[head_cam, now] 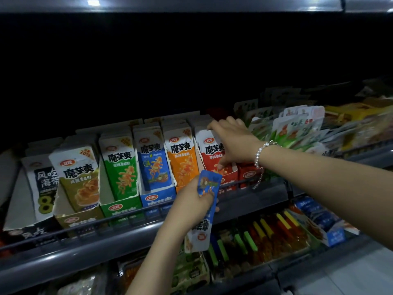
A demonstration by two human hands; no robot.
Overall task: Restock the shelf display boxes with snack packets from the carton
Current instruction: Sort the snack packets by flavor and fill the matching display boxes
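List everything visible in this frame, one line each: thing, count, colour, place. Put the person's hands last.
Display boxes: six in a row, black, olive, green, blue, orange, red from left to right, on the middle shelf.
Red display box: one, at the row's right end.
Blue snack packet: one, blue and white, held upside down in front of the shelf rail.
Shelf rail: one, grey, along the shelf front.
Green and white packets: several, right of the red box; count unclear.
Stick snacks: many, yellow, green, red, on the lower shelf.
Bracelet: one, silver, on the right wrist.
Left hand: grips the blue packet.
Right hand: grips the packets in the red box.
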